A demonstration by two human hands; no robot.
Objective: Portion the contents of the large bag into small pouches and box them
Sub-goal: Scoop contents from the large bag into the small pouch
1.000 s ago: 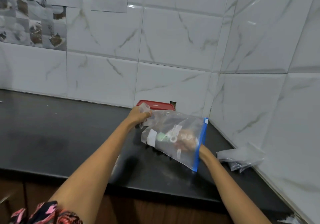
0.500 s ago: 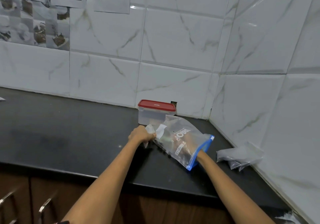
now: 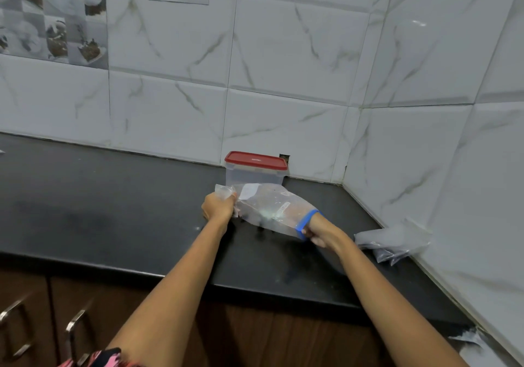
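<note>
Risk: large bag (image 3: pixel 272 210) lying nearly flat over table (image 3: pixel 113 210), mouth sideways — contents possibly spilling if the blue zip edge is gaping; thin film possibly slipping or tearing under two-way pull.

Left hand (image 3: pixel 218 206): fingers curling tight, bunching bag's closed end.

Right hand (image 3: pixel 317 229): fingers pinching blue zip edge.

Red-lidded box (image 3: pixel 255 169) sitting just behind bag; small pouches (image 3: pixel 394 242) lying well right, against wall.
</note>
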